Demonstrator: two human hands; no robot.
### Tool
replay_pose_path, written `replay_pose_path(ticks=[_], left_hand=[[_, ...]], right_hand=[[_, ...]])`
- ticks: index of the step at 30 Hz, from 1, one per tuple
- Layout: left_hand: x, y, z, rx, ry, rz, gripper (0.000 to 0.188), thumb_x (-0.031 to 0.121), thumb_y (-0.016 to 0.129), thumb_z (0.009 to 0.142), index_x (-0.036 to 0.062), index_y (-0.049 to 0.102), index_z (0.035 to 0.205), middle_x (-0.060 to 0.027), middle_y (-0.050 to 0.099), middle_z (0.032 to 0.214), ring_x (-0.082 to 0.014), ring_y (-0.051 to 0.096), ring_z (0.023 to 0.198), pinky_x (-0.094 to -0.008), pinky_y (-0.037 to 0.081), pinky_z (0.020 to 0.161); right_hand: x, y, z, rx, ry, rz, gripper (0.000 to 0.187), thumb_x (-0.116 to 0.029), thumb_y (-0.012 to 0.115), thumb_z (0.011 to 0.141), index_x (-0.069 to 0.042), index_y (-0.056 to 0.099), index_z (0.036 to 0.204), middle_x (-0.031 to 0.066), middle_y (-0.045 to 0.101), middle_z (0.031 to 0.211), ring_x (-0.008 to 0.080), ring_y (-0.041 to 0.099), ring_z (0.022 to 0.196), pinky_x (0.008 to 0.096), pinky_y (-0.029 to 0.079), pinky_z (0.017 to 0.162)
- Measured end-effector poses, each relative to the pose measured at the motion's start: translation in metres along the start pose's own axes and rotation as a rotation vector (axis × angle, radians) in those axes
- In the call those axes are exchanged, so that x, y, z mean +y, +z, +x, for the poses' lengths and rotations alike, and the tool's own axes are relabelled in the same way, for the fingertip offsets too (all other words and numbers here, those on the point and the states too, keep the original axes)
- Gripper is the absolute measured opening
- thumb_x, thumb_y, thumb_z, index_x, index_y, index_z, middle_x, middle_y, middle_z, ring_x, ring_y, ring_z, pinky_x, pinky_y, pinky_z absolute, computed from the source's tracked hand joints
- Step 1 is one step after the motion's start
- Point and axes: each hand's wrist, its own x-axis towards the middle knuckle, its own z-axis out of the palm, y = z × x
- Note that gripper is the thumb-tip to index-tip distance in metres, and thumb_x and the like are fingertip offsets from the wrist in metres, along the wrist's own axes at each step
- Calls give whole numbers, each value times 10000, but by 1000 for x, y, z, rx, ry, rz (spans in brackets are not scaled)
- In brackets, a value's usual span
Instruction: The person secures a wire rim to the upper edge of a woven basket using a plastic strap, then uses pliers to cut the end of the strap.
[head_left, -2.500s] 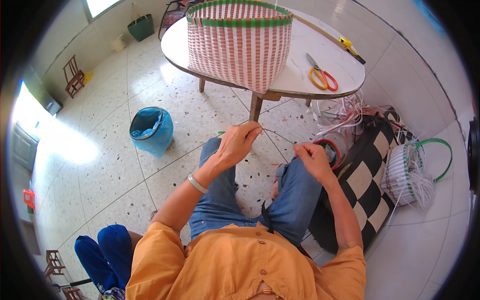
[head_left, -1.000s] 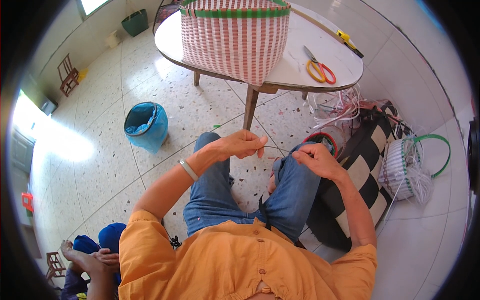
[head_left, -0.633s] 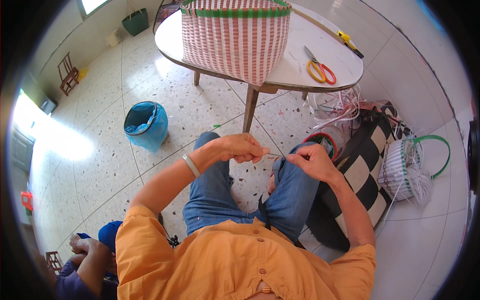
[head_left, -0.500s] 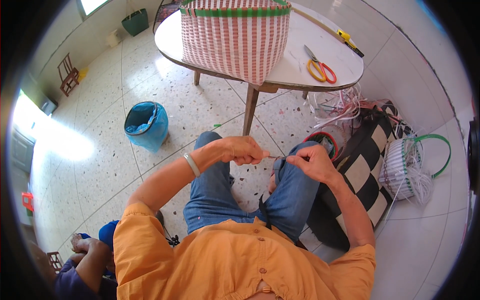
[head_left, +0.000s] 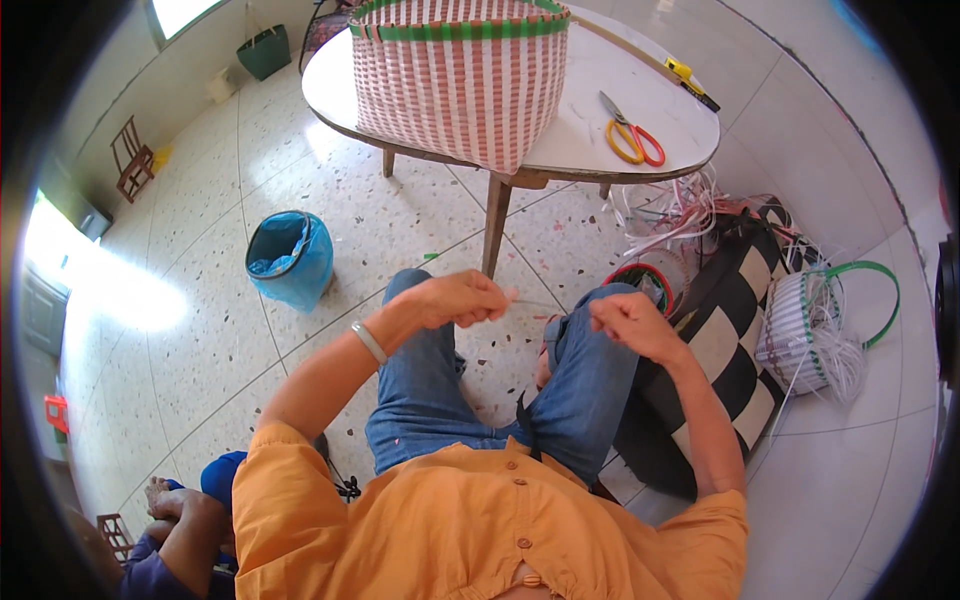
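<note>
Above my knees, both hands are closed on a thin pale strip (head_left: 540,304) that runs between them. My left hand (head_left: 465,299), with a pale bangle (head_left: 370,342) on its wrist, pinches one end, its fingers curled in. The other end disappears into my right hand (head_left: 635,325), whose fingers are curled over my right knee. The strip is narrow and partly blurred, so its material is hard to make out. Ahead, a large pink-and-white woven basket (head_left: 460,95) with a green rim stands on the white table (head_left: 585,75).
Scissors (head_left: 630,132) and a yellow cutter (head_left: 688,80) lie on the table. A blue-lined bin (head_left: 310,265) stands left. To the right are a checkered cushioned piece (head_left: 712,340), loose strips (head_left: 670,212), a red-rimmed container (head_left: 660,277) and a small basket (head_left: 790,345). Someone sits at lower left (head_left: 190,530).
My hands have moved apart, the left one shifting left and the right one slightly right. More of the strip shows between them. My view has shifted slightly.
</note>
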Motion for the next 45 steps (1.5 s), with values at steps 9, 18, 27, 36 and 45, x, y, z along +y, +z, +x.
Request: replay_pose_path(ticks=[9,18,27,36,45], left_hand=[[8,-25,-2,578,289,237,552,448,733,868,162,444,495,84,318,485,-39,242,443,-270,165,416],[7,-33,21,903,371,415,548,434,773,810,-31,610,567,1,394,479,-87,334,476,-341,309,438],[7,-26,28,827,530,696,428,351,686,899,-7,636,670,-40,477,519,-121,399,494,-345,362,493],[20,15,66,768,708,1243,465,416,613,917,32,573,659,-166,617,674,-389,606,665,-459,468,571],[20,26,96,907,591,1175,519,466,600,915,39,590,619,-173,595,622,-407,590,615,-489,444,530]], right_hand=[[20,-49,-26,79,44,32,310,-279,556,994,-35,622,816,-46,481,620,33,424,551,205,336,502],[9,-26,-25,262,210,172,213,-191,549,970,-70,635,818,-54,448,581,35,393,465,213,301,421],[24,-39,-23,280,149,69,192,-159,584,934,-41,639,794,-45,466,593,43,423,521,224,322,470],[19,-33,-15,386,-30,-322,386,-272,634,930,30,595,693,111,550,579,180,515,521,350,395,530],[44,-23,2,573,49,-548,543,-430,525,963,47,645,734,269,614,741,447,610,736,498,455,671]])
